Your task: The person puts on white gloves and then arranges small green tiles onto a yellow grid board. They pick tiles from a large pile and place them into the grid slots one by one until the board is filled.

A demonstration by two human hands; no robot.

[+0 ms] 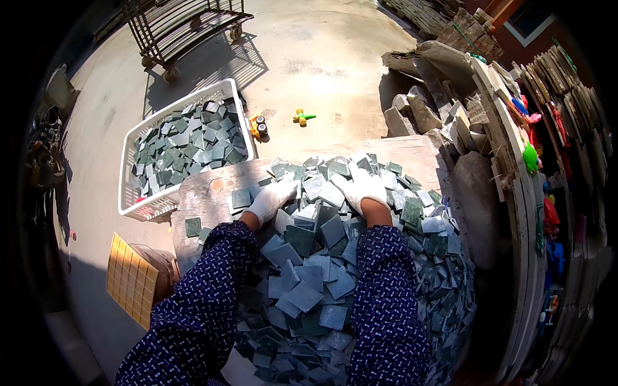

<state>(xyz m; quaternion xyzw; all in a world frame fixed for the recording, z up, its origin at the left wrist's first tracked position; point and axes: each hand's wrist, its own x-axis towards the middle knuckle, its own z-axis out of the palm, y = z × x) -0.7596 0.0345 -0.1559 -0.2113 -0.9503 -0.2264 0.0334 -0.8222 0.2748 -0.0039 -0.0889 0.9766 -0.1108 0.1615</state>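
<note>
Standing wide are the fingers of the white-gloved right hand (364,190); whether the white-gloved left hand (273,201) is gripping, I can't tell. Grey-green square stone tiles (304,296) are heaping beneath them, seemingly waiting; leftward, a white plastic crate (153,204) is holding plenty: work's looking partway.

I can't make out whether the left hand (273,199) or the right hand (362,188) grips anything down among the tiles. Both patterned sleeves (187,309) run off the lower edge, covering part of the tile heap (309,283). Up at the top left, the wheeled rack (187,29) is cut off. At lower left a yellow gridded panel (132,280) hides part of something brown (162,264). The clutter (48,151) at far left is too dark to name; the green-and-yellow bit (302,117) at upper middle, too small.
</note>
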